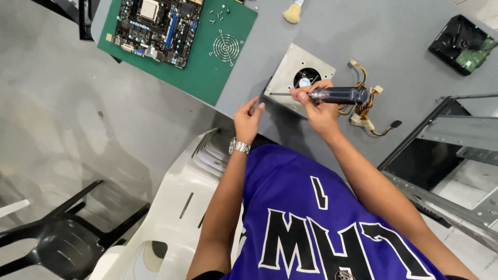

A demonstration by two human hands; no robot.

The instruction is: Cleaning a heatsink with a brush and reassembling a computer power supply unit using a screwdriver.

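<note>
Head view shows the right hand [317,106] gripping a dark-handled screwdriver [332,95] over the grey power supply box [298,78] on the grey table [332,31]; the left hand [248,118], fingers pinched and holding nothing I can make out, hovers beside it; the box looks stiff, weighty, best held by its edges; its fan bears a round blue-white label.

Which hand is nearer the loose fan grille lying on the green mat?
Left. The left hand sits just below-right of the fan grille on the green mat; the right hand, gripping the screwdriver, is farther right.
</note>
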